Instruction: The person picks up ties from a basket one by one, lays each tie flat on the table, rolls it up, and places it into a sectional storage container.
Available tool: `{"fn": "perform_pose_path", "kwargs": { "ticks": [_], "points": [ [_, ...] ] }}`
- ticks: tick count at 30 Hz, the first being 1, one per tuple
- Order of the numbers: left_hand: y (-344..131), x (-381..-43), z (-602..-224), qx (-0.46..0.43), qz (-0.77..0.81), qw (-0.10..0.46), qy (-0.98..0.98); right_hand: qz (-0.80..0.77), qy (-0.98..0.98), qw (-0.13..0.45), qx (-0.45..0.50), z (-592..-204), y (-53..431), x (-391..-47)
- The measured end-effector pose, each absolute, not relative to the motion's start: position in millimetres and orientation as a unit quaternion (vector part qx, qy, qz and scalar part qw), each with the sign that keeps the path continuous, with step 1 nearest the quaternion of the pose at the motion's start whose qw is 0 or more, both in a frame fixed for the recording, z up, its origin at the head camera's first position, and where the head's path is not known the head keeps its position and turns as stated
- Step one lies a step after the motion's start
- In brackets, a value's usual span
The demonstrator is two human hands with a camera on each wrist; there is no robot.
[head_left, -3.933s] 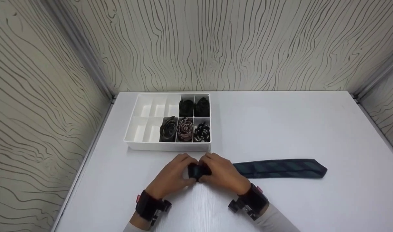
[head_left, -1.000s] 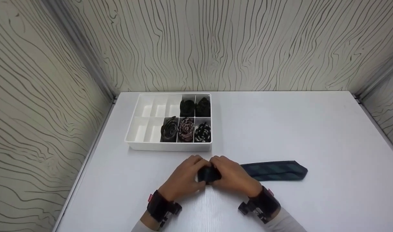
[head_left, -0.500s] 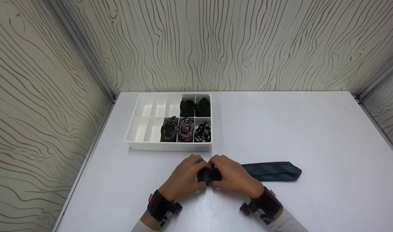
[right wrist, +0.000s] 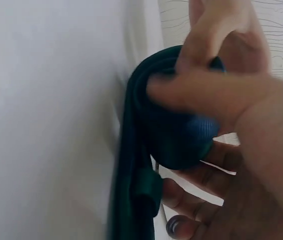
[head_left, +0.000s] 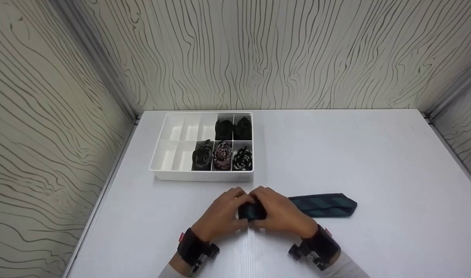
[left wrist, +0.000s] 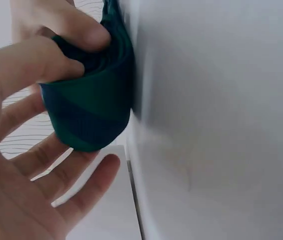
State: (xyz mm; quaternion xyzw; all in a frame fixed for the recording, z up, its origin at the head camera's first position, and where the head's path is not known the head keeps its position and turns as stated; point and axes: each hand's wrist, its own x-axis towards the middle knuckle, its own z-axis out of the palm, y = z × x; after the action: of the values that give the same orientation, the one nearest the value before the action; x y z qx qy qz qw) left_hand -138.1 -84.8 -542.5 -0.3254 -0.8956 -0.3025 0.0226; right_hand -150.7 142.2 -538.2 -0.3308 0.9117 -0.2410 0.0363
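Observation:
A dark green and navy striped necktie (head_left: 324, 205) lies partly rolled on the white table, its pointed end stretching to the right. Both hands grip the rolled part (left wrist: 91, 107) from opposite sides. My left hand (head_left: 224, 212) has its thumb at the coil's near edge, with the other fingers around the far side. My right hand (head_left: 280, 212) pinches the coil too, its thumb pressed to the spiral edge in the right wrist view. Close under the right fingers, a small loop (right wrist: 146, 190) shows on the back of the flat tie.
A white divided box (head_left: 204, 176) stands behind the hands, to the left. Rolled ties, among them a reddish patterned one (head_left: 222, 155) and a black-and-white one (head_left: 242, 159), fill its right-hand compartments. Wood-grain panels (head_left: 282, 54) enclose the table at the back and sides.
The flat length of tie has grown shorter, its pointed end drawing left toward the hands as the coil turns. Both hands have shifted slightly right since the earliest frame. The box stays put.

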Motion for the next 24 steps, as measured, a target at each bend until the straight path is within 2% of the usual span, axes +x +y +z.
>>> {"fn": "perform_pose_path", "kwargs": {
  "ticks": [15,24],
  "points": [
    [-80.8,-136.4,-545.3,-0.328,-0.299,0.026,-0.896,-0.227,0.913,0.017,-0.339,-539.5,144.5,-146.2],
    [-80.4,-136.2,-544.5,-0.344,-0.293,0.045,-0.891,-0.232,0.910,0.045,-0.339,-540.0,147.9,-145.4]
  ]
}}
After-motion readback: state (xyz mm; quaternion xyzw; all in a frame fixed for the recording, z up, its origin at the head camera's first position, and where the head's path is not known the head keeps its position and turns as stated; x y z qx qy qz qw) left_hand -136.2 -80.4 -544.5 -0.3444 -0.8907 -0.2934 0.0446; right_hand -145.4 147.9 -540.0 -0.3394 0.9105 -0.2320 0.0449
